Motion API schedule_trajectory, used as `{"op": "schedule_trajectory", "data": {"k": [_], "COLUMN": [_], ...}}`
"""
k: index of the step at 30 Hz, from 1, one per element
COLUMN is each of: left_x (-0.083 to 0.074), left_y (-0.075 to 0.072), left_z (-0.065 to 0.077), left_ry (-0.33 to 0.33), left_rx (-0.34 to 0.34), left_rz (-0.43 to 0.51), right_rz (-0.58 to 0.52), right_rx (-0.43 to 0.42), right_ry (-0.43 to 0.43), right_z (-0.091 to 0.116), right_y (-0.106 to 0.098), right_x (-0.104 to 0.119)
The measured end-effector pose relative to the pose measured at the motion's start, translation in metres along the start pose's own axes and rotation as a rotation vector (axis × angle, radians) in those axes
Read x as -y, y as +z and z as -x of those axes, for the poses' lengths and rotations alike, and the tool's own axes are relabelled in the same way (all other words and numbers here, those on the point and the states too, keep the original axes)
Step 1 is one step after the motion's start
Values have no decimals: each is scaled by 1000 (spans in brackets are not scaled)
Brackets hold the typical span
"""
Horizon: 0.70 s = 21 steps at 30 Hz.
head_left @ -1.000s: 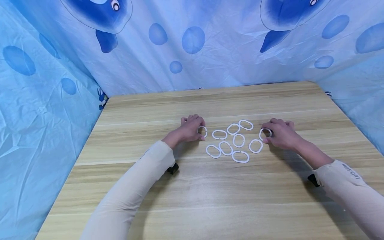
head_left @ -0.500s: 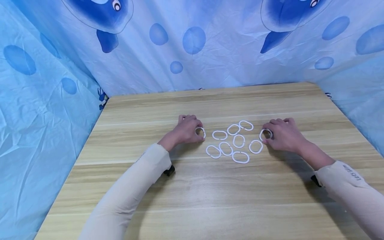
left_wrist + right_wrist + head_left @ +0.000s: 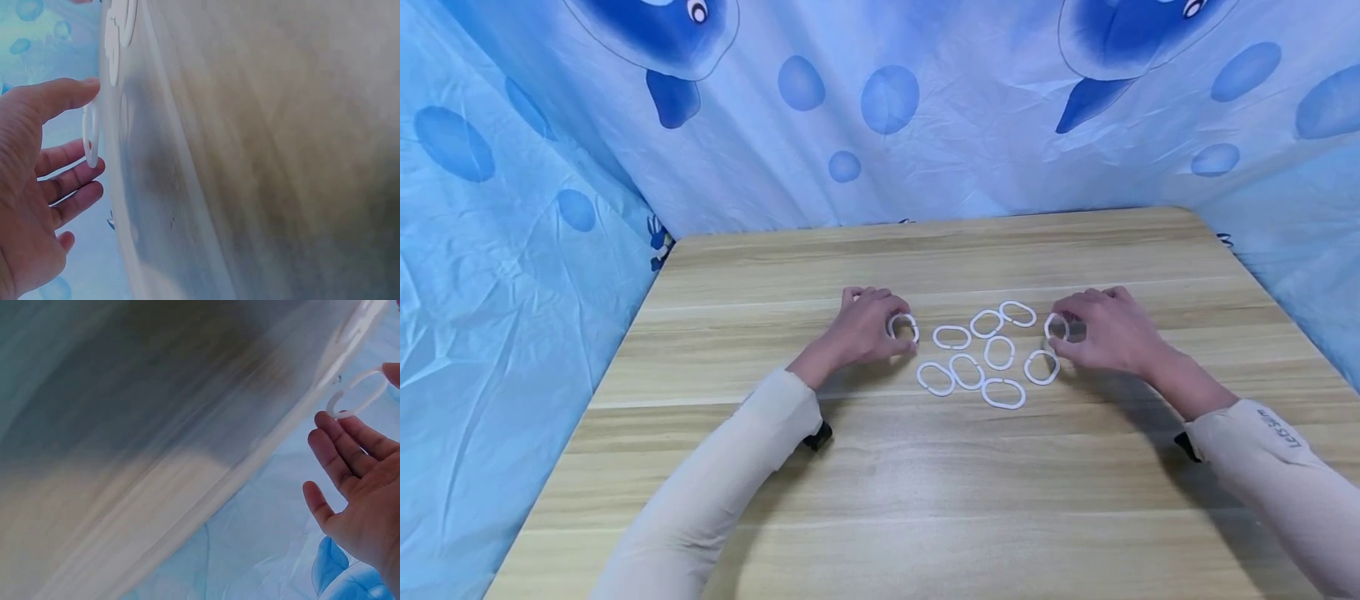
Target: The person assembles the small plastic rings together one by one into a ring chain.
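Observation:
My left hand (image 3: pixel 865 331) pinches a white plastic curtain ring (image 3: pixel 917 332) between thumb and fingertips, left of a loose group of similar rings. In the left wrist view, this ring (image 3: pixel 94 140) is seen nearly edge-on below the thumb. On the other side of the group, my right hand (image 3: pixel 1108 332) holds another white curtain ring (image 3: pixel 1047 327). The right wrist view shows its ring (image 3: pixel 340 414) spanning thumb and fingertips, a gap visible in its loop. Several more oval rings lie between the hands; one ring (image 3: pixel 1026 367) is close to my right thumb.
A wood-grain table (image 3: pixel 880 492) carries everything. Behind it and along the sides hangs a blue curtain (image 3: pixel 955 142) printed with whales and bubbles. A dark device (image 3: pixel 818 436) sits under the left cuff, and another dark device (image 3: pixel 1186 447) under the right cuff.
My left hand has drawn a little to the left with its ring. The ring in my right hand has shifted slightly left and turned. The rings on the table have stayed put.

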<state>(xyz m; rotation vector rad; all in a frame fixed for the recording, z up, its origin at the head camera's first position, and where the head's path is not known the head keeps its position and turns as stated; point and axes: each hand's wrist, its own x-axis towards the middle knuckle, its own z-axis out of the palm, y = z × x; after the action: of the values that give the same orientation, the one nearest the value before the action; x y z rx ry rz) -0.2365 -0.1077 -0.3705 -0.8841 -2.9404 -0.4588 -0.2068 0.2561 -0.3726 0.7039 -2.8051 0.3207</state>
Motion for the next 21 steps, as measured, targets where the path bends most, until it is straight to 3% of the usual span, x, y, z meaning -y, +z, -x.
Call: {"op": "schedule_trajectory", "data": {"k": [6,21], "left_x": [-8,-14], "left_y": [-2,-1], "left_z": [3,7], "left_ry": [10,25], "left_rx": [-38,-114], "left_rz": [27,38], "right_rz": [-176,-338], "right_rx": [-94,-149], "right_ry": [1,-9], "right_z": [-8,-22], "right_y": [0,2], "right_x": [10,28]}}
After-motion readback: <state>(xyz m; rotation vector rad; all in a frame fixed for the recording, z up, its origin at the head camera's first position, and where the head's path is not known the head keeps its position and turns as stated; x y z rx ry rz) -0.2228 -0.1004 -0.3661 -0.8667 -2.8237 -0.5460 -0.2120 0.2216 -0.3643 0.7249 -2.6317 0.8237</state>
